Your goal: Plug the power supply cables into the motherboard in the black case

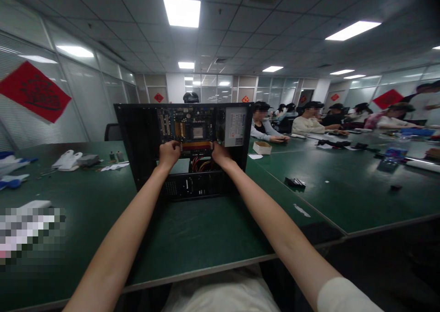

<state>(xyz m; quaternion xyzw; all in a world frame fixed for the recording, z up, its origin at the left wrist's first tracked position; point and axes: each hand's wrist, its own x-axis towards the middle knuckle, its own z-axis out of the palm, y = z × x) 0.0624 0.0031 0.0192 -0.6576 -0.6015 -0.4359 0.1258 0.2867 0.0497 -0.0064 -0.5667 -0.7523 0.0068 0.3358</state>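
Both my arms stretch out over the green bench (pixel 192 238) into the open computer case (pixel 144 142), which stands with its open side facing me (so the board is reachable). My left hand (pixel 168 154) and right hand (pixel 220 154) have fingers clamped on either end of the memory stick (pixel 196 145).

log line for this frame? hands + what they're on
left hand: on memory slots' left end | right hand: on right end | open PC case upright on green table | grip: cannot tell
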